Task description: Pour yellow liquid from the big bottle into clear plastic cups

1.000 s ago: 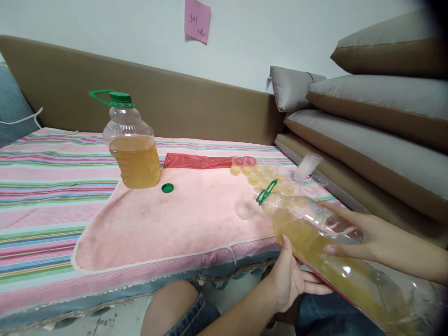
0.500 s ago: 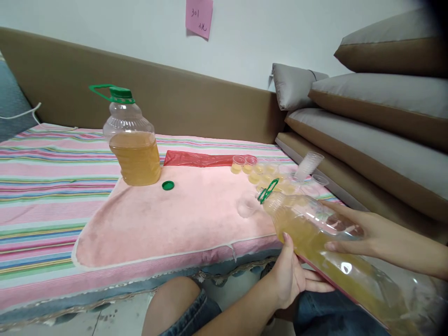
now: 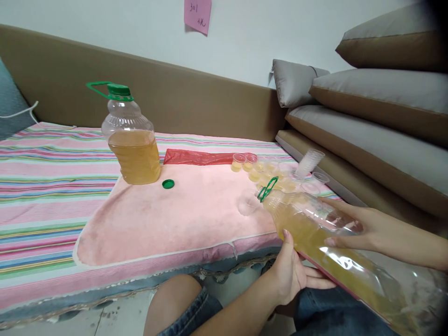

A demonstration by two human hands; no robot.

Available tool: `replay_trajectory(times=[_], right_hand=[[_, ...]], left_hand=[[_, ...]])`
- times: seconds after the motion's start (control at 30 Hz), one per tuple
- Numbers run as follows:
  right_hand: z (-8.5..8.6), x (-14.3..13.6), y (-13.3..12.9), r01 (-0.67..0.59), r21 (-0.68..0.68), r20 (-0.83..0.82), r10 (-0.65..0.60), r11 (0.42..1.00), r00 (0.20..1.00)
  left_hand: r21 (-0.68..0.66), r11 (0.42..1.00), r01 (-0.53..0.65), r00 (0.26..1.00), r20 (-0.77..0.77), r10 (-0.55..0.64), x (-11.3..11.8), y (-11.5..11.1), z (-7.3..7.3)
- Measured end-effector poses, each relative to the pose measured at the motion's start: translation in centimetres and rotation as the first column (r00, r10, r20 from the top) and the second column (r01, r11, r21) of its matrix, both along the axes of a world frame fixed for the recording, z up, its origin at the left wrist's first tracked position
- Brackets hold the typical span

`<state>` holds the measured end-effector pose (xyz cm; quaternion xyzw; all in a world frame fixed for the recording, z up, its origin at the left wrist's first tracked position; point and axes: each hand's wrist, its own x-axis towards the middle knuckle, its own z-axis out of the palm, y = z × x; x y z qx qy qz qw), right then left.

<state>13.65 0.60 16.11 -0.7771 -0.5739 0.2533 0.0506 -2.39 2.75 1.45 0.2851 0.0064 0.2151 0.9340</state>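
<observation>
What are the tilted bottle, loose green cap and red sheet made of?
Tilted bottle: apparently clear, glossy plastic; bright highlights, see-through walls.
Loose green cap: probably moulded plastic, smooth-looking, evenly coloured.
Red sheet: likely thin plastic film, shiny and wrinkled.

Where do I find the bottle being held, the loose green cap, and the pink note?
Held bottle [image 3: 350, 268]: head view, its liquid-filled side.
Green cap [image 3: 168, 184]: head view, its middle.
Pink note [image 3: 198, 16]: head view, the paper's middle.

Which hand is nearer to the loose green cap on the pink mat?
Left. The left hand, beneath the tilted bottle, is right of the cap and nearer the camera; the right hand, on the bottle's upper side, is farther right.
</observation>
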Motion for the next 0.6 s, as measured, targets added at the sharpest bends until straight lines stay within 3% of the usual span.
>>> replay_trajectory(times=[0.23, 0.6], right_hand=[[0.60, -0.79, 0.22, -0.043, -0.019, 0.008, 0.043, 0.999, 0.999], [0.09, -0.03, 0.30, -0.048, -0.013, 0.005, 0.048, 0.999, 0.999]], left_hand=[[-0.010, 1.000, 0.003, 1.000, -0.020, -0.003, -0.10, 0.06, 0.12], [0.000, 1.000, 0.005, 1.000, -0.031, -0.005, -0.24, 0.13, 0.20]])
